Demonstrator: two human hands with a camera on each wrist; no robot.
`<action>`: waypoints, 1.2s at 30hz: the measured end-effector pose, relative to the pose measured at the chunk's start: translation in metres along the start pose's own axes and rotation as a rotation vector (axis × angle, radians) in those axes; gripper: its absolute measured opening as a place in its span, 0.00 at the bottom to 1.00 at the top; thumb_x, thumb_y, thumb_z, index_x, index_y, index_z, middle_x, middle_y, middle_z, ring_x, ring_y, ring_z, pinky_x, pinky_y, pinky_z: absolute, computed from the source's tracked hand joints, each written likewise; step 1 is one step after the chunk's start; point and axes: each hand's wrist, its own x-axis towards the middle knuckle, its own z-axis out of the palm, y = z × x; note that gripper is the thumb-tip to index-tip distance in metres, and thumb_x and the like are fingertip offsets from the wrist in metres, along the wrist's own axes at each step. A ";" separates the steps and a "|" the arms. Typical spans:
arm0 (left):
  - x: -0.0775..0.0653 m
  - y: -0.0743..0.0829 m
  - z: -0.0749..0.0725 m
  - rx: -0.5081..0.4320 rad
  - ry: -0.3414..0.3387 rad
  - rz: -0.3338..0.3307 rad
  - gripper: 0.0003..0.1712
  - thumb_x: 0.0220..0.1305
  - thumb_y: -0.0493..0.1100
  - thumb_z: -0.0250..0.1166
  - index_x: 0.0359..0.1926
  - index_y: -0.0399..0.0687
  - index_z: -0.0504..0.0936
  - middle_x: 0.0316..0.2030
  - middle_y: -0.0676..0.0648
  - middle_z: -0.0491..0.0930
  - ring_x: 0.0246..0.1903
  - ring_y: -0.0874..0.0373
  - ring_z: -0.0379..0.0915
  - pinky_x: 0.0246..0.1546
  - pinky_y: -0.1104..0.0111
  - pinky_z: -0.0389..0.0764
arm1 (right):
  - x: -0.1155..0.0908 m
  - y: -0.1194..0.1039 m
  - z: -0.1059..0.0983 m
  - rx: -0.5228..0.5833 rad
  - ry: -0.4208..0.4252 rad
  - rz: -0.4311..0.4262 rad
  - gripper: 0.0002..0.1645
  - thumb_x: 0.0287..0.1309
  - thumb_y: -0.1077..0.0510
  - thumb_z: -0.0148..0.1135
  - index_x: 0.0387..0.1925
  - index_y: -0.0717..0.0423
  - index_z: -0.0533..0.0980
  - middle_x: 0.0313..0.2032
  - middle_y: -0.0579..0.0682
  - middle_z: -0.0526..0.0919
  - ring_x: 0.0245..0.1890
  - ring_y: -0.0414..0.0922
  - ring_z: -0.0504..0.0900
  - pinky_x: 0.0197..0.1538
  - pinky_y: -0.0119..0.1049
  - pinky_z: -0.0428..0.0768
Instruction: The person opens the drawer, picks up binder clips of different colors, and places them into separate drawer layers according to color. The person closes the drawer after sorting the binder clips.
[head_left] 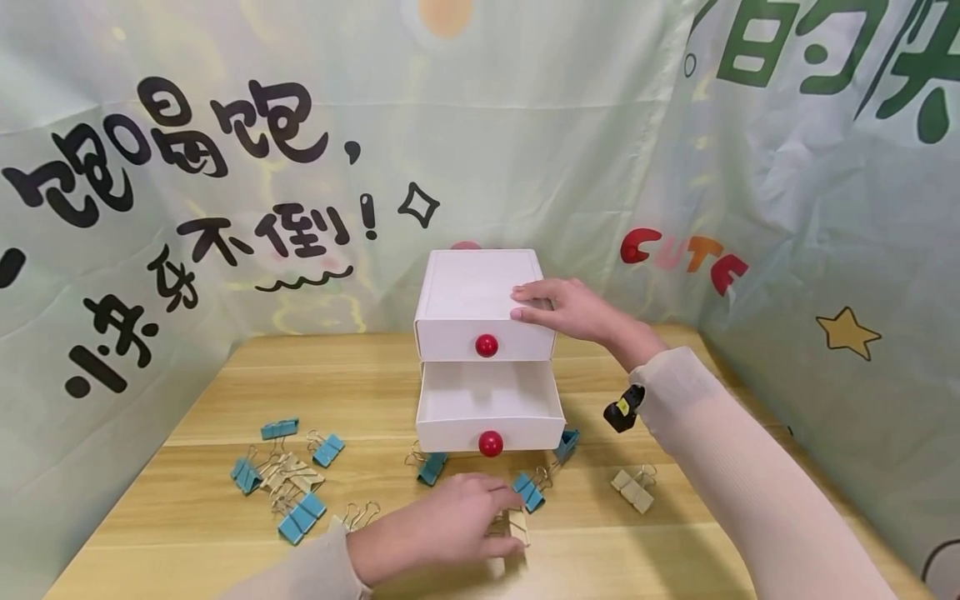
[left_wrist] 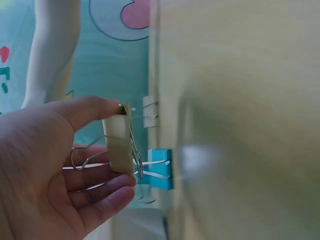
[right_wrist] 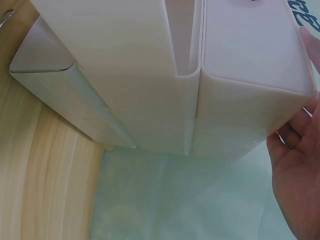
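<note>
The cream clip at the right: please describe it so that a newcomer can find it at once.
On the wooden table, look right of the white drawer unit. A cream binder clip lies alone there. Its colour sets it apart: the nearest clips are blue.

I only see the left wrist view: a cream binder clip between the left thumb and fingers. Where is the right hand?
Observer: In the head view, the right hand touches the white drawer unit at the right side of its top.
Operator: Is any part of that unit open?
Observer: Yes, the drawer just below the top drawer is pulled out.
Operator: What marks its front?
Observer: A round red knob in the middle.
</note>
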 end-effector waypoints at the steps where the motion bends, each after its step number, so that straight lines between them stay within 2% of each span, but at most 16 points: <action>1: 0.000 -0.001 -0.003 0.006 0.012 0.008 0.27 0.66 0.64 0.59 0.53 0.51 0.82 0.47 0.55 0.82 0.46 0.64 0.78 0.50 0.71 0.78 | 0.000 0.000 0.000 0.002 0.000 0.000 0.37 0.57 0.33 0.63 0.62 0.47 0.76 0.63 0.47 0.75 0.64 0.49 0.71 0.62 0.51 0.71; 9: 0.001 -0.006 -0.025 -0.031 0.092 0.030 0.25 0.69 0.62 0.57 0.52 0.49 0.83 0.48 0.55 0.82 0.49 0.64 0.78 0.50 0.71 0.78 | 0.000 0.000 0.001 0.014 0.004 0.006 0.37 0.57 0.33 0.64 0.63 0.47 0.76 0.64 0.47 0.74 0.64 0.50 0.70 0.62 0.52 0.71; 18: 0.001 -0.011 -0.047 -0.077 0.126 0.038 0.24 0.67 0.60 0.60 0.51 0.48 0.84 0.45 0.54 0.83 0.44 0.66 0.79 0.47 0.73 0.78 | -0.001 -0.001 0.000 0.007 0.003 -0.012 0.37 0.58 0.33 0.63 0.63 0.48 0.76 0.64 0.48 0.74 0.65 0.51 0.69 0.63 0.52 0.70; 21: 0.002 -0.012 -0.055 -0.076 0.164 0.046 0.23 0.66 0.60 0.62 0.50 0.48 0.84 0.42 0.55 0.82 0.40 0.67 0.77 0.45 0.74 0.78 | -0.001 0.001 0.001 0.004 0.004 -0.021 0.37 0.58 0.34 0.63 0.63 0.49 0.76 0.64 0.48 0.74 0.65 0.51 0.69 0.63 0.53 0.70; 24: 0.003 -0.015 -0.062 -0.065 0.209 0.048 0.23 0.65 0.59 0.63 0.49 0.48 0.84 0.42 0.55 0.83 0.42 0.67 0.78 0.46 0.74 0.78 | 0.000 0.002 0.001 0.000 0.010 -0.033 0.36 0.59 0.35 0.63 0.62 0.49 0.76 0.64 0.48 0.74 0.65 0.51 0.69 0.63 0.52 0.70; 28: 0.005 -0.018 -0.072 -0.073 0.225 0.008 0.23 0.65 0.61 0.63 0.50 0.49 0.84 0.44 0.56 0.83 0.45 0.65 0.79 0.49 0.70 0.78 | 0.000 0.002 0.002 0.001 0.009 -0.042 0.34 0.59 0.36 0.63 0.62 0.49 0.76 0.64 0.46 0.74 0.65 0.50 0.69 0.64 0.52 0.69; 32: 0.007 -0.022 -0.081 -0.135 0.230 -0.056 0.23 0.65 0.60 0.63 0.50 0.50 0.85 0.43 0.55 0.84 0.41 0.66 0.80 0.44 0.71 0.80 | -0.001 0.002 0.002 0.002 0.010 -0.043 0.34 0.60 0.36 0.63 0.62 0.49 0.76 0.64 0.47 0.74 0.65 0.50 0.69 0.64 0.52 0.69; 36: 0.011 -0.027 -0.088 -0.150 0.259 -0.109 0.23 0.64 0.60 0.64 0.49 0.49 0.86 0.43 0.54 0.84 0.40 0.64 0.80 0.42 0.69 0.81 | -0.001 0.003 0.002 0.003 0.018 -0.045 0.34 0.60 0.36 0.63 0.62 0.49 0.77 0.64 0.46 0.74 0.65 0.50 0.69 0.64 0.52 0.69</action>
